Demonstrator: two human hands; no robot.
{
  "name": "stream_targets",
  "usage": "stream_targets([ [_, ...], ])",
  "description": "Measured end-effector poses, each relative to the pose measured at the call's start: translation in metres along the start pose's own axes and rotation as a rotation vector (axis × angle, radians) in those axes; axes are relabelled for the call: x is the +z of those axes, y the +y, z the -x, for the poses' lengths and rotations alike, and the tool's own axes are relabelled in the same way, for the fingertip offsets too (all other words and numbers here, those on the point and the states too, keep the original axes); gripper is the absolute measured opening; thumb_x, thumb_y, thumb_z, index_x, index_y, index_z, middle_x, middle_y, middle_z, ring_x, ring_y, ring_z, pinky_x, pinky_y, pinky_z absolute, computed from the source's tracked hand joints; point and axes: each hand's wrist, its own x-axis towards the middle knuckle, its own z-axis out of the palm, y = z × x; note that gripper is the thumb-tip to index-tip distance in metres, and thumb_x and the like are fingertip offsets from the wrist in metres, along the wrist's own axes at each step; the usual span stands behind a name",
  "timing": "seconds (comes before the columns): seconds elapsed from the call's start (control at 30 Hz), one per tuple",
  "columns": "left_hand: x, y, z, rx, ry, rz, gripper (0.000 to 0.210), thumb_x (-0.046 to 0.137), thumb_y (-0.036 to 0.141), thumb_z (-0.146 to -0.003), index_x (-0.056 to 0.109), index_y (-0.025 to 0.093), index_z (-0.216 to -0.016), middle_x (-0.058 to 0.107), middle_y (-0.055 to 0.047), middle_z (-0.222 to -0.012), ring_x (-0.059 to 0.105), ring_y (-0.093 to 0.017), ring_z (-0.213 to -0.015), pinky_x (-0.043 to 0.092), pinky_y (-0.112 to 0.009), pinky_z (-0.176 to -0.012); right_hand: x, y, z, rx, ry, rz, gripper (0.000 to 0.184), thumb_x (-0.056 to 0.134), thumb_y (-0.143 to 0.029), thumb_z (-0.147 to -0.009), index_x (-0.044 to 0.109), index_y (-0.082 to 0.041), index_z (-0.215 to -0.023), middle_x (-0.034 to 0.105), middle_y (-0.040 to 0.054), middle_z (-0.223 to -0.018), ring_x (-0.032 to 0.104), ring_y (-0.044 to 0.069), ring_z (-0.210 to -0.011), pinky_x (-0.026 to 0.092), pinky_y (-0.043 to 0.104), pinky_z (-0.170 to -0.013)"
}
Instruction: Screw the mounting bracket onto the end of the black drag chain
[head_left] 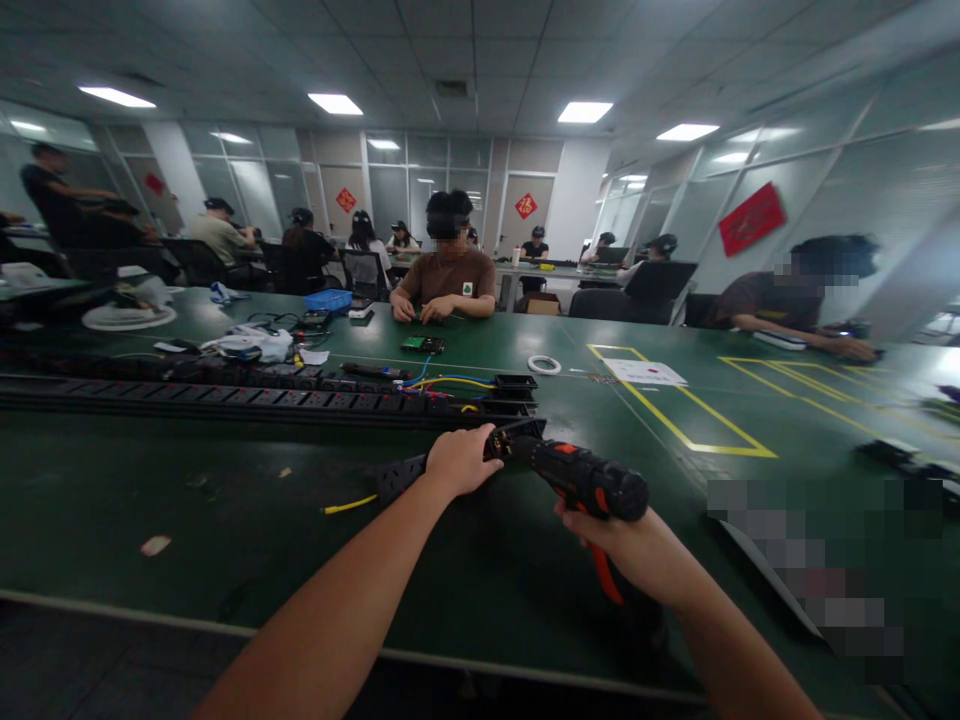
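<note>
My left hand point(459, 462) is closed around the end of a black power strip point(400, 480) near the middle of the green table. A yellow wire point(351, 505) sticks out beside that strip. In my right hand point(626, 545) is a black and orange cordless drill point(581, 478), gripped by its handle. Its nose points left at the strip's end, close to my left fingers; whether the bit touches the strip I cannot tell. Behind my left hand, long black power strips point(300, 398) lie side by side, with blue and yellow wires point(442, 380) at their right ends.
Across the green table point(247, 540) sits a person in a brown shirt point(450, 280), near a small green circuit board point(424, 344). A white tape roll point(544, 365), a paper sheet point(645, 372) and yellow tape outlines point(727, 450) lie right of centre. Another person point(787, 290) works at the right.
</note>
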Motion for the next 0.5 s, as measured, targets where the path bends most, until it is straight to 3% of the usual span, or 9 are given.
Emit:
stream_targets([
  [0.5, -0.0039, 0.0011, 0.0010, -0.015, -0.022, 0.005, 0.061, 0.053, 0.056, -0.083, 0.042, 0.030, -0.137, 0.066, -0.007, -0.118, 0.061, -0.027, -0.107, 0.046, -0.037, -0.087, -0.0004, -0.0012, 0.0020, 0.010, -0.005, -0.008, 0.020, 0.058, -0.035, -0.082, 0.064, -0.017, -0.088, 0.060, 0.0006, -0.073, 0.057, 0.018, -0.067, 0.046, 0.030, -0.065],
])
